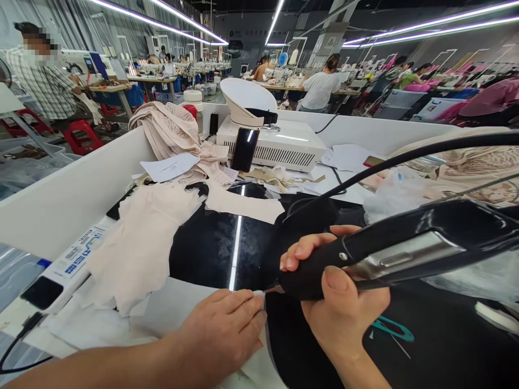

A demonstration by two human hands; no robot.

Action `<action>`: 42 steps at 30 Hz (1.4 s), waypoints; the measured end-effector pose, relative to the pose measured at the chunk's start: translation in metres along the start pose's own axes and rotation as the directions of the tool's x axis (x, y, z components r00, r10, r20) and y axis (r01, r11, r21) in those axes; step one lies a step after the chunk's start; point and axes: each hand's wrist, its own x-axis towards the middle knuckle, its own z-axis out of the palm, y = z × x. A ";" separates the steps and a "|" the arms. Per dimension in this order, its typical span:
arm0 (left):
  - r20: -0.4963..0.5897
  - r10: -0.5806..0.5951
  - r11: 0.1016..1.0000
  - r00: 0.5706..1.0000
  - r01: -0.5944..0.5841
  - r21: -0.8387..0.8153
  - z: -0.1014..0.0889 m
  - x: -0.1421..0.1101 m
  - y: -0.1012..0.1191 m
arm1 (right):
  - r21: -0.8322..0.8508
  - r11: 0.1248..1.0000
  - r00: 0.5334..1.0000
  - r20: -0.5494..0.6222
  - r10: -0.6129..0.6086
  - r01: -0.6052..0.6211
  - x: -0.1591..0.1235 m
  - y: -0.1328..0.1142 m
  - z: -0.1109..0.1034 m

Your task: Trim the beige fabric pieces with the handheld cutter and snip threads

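My right hand [336,302] is wrapped round the black grip of a hand-held tool [405,246] with a shiny metal part and a black cable [405,156] running off to the right. Its tip points left, touching a small pale piece just at the fingertips of my left hand [223,329]. My left hand lies low on the glossy black worktop [211,248], fingers together, pinching that small white piece against the surface. Cream fabric pieces [138,243] lie to the left of both hands.
A white machine [275,140] with a dark phone [244,149] leaning on it stands at the back. Lace fabric [170,127] is heaped at the back left, paper slips around it. Teal scissors [391,327] lie at the right. Other people work at distant tables.
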 end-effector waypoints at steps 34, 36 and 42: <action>0.054 0.018 0.999 0.998 -0.021 0.042 0.004 -0.005 0.003 | 0.007 1.000 0.999 -0.031 0.010 -0.010 0.003 -0.004 0.003; 0.054 0.020 0.999 0.998 -0.022 0.043 0.004 -0.005 0.003 | 0.010 1.000 0.999 -0.029 0.012 -0.012 0.003 -0.004 0.003; 0.000 0.008 0.999 1.000 -0.008 0.033 0.005 -0.005 0.003 | 0.008 1.000 0.999 -0.027 0.020 -0.020 0.000 -0.003 0.004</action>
